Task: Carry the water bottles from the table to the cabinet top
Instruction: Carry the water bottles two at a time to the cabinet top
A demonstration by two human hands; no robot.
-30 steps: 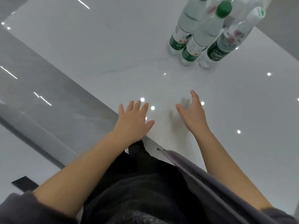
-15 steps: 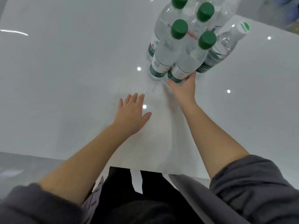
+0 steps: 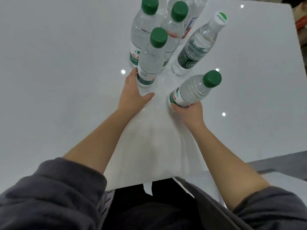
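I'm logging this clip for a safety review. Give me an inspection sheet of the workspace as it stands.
Surface: glossy white table, with light spots reflected in it.
Job's things: tilted bottle in the right hand; front bottle upright by the left hand; white-cap bottle and other bottles standing clustered behind.
Clutter: nothing seen.
Hands: right hand grips the tilted bottle's base; left hand open, fingers against the front bottle's base.
Cables: nothing seen.
Surroundings: grey floor at lower right; blurred items beyond the far right edge; cabinet not in view.
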